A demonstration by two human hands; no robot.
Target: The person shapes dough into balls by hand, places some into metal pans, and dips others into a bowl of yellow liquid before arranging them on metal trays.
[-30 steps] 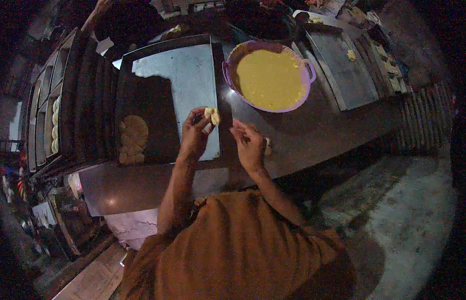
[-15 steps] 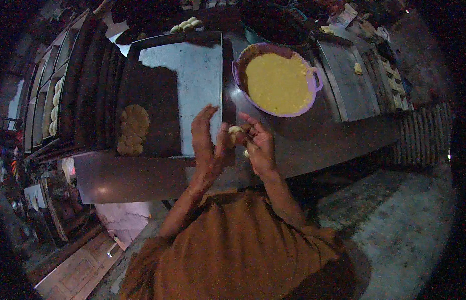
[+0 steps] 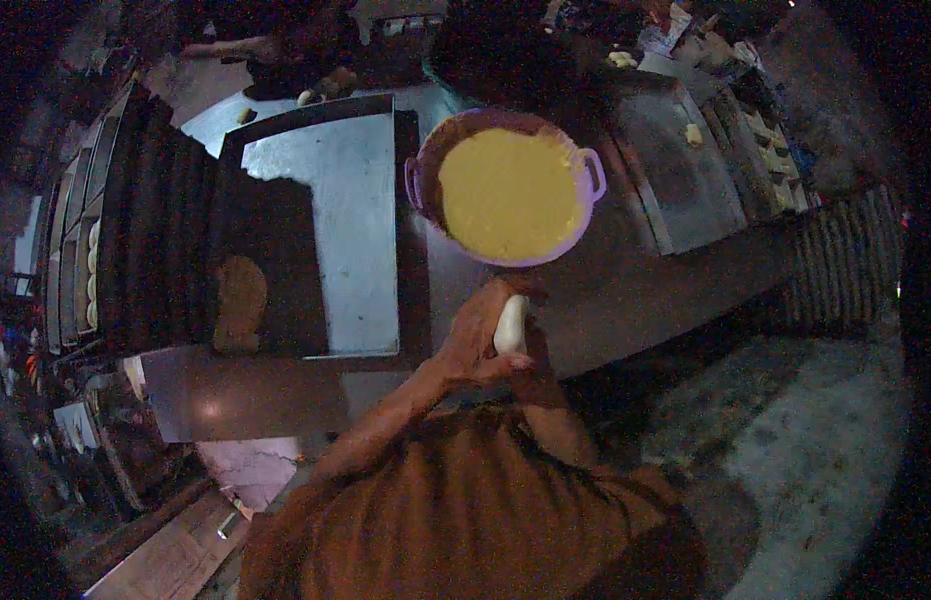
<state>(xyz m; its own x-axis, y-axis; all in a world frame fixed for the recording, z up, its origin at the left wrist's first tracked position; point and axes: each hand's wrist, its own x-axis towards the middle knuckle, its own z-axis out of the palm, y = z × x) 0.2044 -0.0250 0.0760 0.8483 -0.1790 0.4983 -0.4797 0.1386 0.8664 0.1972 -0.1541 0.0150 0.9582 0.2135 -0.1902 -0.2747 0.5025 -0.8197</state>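
A smooth, pale piece of dough (image 3: 512, 325) is held between my two hands, close in front of my body at the table's near edge. My left hand (image 3: 474, 335) curls around its left side, with the thumb below it. Pressed close against the other side is my right hand (image 3: 536, 345), in shadow and largely hidden behind the dough and left hand. Just beyond stands a purple two-handled basin (image 3: 456, 243) holding a thick yellow mass (image 3: 514, 195). To the left lies a metal tray (image 3: 356, 250) with a brownish, lumpy cluster (image 3: 241, 300) in its near left part.
Stacked dark trays (image 3: 166, 220) and a rack with pale dough pieces (image 3: 93, 275) stand at the left. Another metal tray (image 3: 681, 170) lies at the right, beside a ribbed panel (image 3: 846, 265). Another person's arm (image 3: 231, 47) reaches in at the far left.
My hands have moved from apart, with fingers spread around a small lump, to together around the pale dough. The view has shifted, so the basin and trays appear lower and further left.
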